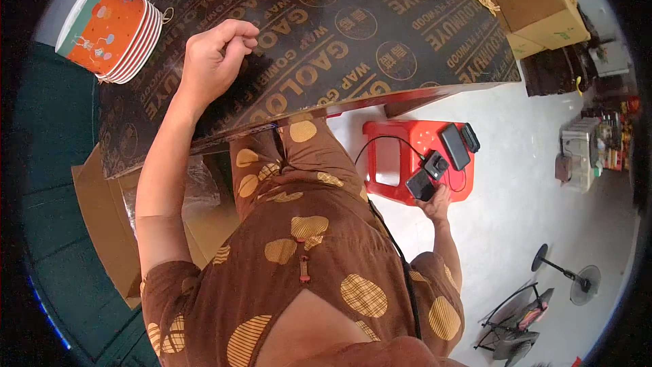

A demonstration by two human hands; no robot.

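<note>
My left hand's (216, 61) fingers (241, 35) curl together, empty, on the dark desk (353, 34), bowl stack (112, 30) untouched far left. My right hand (435, 202) clamps a black phone (421, 185) at the red stool (414, 160); nothing started, I judge.

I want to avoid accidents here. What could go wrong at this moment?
The right hand touches a phone at the edge of the red stool; a nudge could drop it. Its black cable loops loosely and might catch. The tilted cup stack beyond the left hand could roll.
</note>
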